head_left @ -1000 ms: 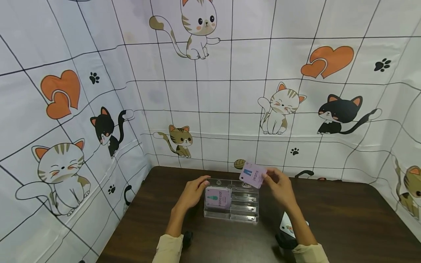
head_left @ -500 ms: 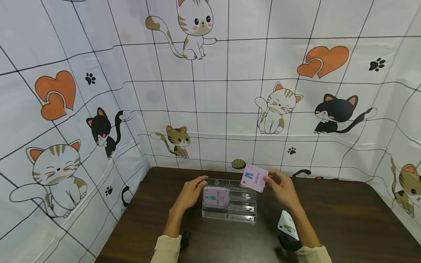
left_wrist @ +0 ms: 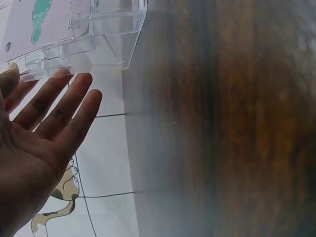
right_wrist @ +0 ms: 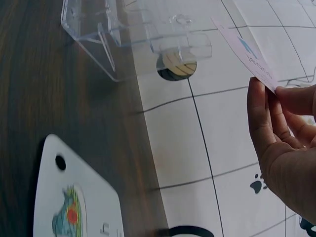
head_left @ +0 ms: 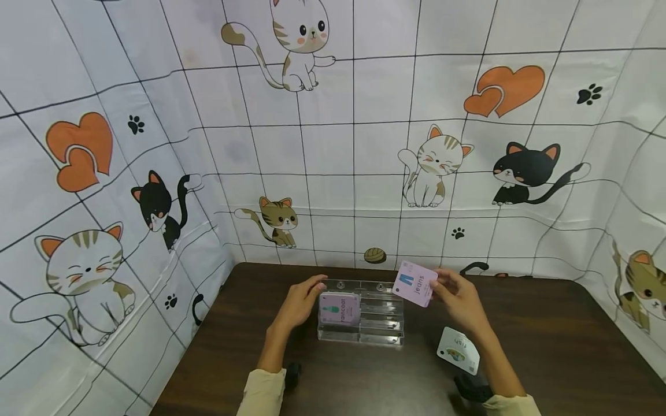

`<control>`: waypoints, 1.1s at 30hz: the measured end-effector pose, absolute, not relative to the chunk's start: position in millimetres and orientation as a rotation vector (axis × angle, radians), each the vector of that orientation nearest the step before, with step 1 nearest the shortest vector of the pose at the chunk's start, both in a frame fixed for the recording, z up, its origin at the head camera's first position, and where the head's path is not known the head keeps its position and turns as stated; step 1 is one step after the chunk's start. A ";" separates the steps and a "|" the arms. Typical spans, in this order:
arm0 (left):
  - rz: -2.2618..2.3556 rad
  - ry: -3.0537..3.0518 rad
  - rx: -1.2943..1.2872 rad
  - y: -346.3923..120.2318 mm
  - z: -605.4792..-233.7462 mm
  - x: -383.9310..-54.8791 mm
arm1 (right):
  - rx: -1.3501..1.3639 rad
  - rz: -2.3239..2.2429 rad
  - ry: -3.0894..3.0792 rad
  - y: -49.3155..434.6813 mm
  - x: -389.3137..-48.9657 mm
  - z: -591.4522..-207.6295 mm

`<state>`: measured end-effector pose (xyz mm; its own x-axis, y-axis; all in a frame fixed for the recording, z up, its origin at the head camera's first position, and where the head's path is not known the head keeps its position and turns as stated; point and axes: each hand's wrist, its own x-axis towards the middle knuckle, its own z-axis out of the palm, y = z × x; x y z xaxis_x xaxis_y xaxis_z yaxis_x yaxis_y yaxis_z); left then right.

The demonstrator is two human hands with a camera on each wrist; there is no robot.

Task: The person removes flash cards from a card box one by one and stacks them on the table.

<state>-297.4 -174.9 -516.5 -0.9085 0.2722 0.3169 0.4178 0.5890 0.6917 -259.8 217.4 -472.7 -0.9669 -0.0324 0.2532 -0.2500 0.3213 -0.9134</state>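
Observation:
A clear plastic tiered rack [head_left: 381, 325] stands near the table's back edge, with a lilac raincoat card [head_left: 339, 309] on its left side. My left hand [head_left: 298, 303] holds the rack's back left corner between thumb and forefinger; in the left wrist view the other fingers [left_wrist: 74, 111] stretch out beside it. My right hand [head_left: 460, 297] pinches a lilac jeans card [head_left: 414, 283] by its right edge, raised at the rack's back right corner. In the right wrist view this card [right_wrist: 247, 52] is seen nearly edge-on, between the thumb and fingertips.
A white fish card [head_left: 458, 350] with a punched hole is near my right forearm, beside a black object [head_left: 473, 388]. Another small black object [head_left: 292, 375] is by my left wrist. A cat-printed sheet [head_left: 333, 144] hangs behind the dark wooden table [head_left: 364, 387].
My right hand has moved the jeans card a little to the right, away from the rack. More of the fish card shows. My left hand stays at the rack's corner.

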 end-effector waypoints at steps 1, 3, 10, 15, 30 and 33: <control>-1.227 -2.640 -0.573 -174.7 -516.2 -296.7 | 0.258 1.718 -2.387 219.5 -258.2 -473.1; -1.232 -2.647 -0.566 -174.5 -515.7 -296.0 | 0.250 1.737 -2.371 223.3 -255.3 -474.1; -1.221 -2.637 -0.586 -174.2 -515.9 -298.7 | 0.248 1.713 -2.360 235.9 -248.2 -478.1; -1.235 -2.651 -0.569 -173.3 -515.1 -298.8 | 0.230 1.667 -2.373 244.1 -244.0 -480.8; -1.236 -2.650 -0.535 -173.7 -516.6 -296.9 | 0.133 1.594 -2.433 268.3 -222.6 -491.2; -1.226 -2.648 -0.534 -173.7 -517.6 -296.4 | 0.117 1.598 -2.446 272.9 -216.6 -492.6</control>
<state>-296.4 -173.7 -517.6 -0.9206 0.2468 0.3027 0.3905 0.5968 0.7010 -216.6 272.9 -492.6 -0.9732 0.0520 0.2241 -0.1843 0.4066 -0.8948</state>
